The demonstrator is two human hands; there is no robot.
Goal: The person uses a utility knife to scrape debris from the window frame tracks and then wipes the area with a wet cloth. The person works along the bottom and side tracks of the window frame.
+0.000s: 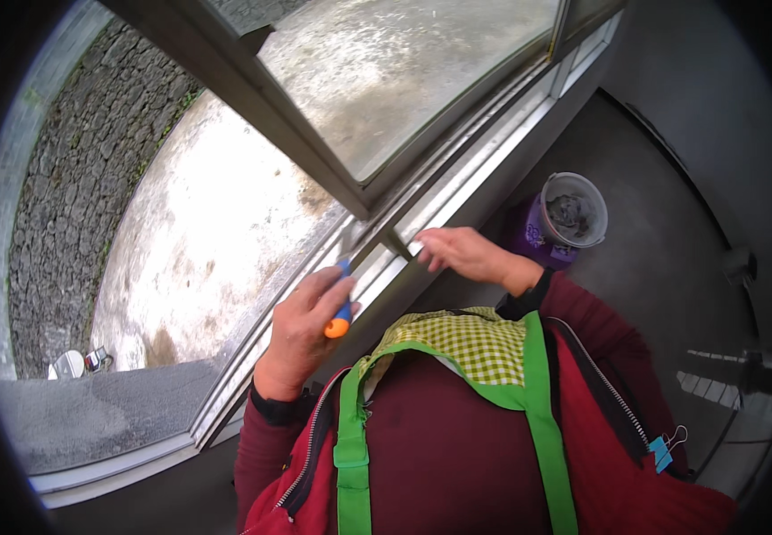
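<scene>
My left hand (305, 324) is closed around a blue and orange handle (339, 317) of a hand tool, held over the metal window track (379, 267). The tool's working end is hard to make out against the frame. My right hand (459, 254) is at the inner edge of the sill, right of the tool, with its fingers bent and thumb near the fingertips; whether something small is between them cannot be told. The vertical stile of a sliding window sash (292, 127) rises just beyond both hands.
A purple bucket (534, 224) with a pale rim and a grey, wet-looking content stands on the dark floor (640, 221) to the right, below the sill. Outside lie a concrete yard (205, 221) and a stone wall (85, 140). A dark wall (713, 87) bounds the room at the right.
</scene>
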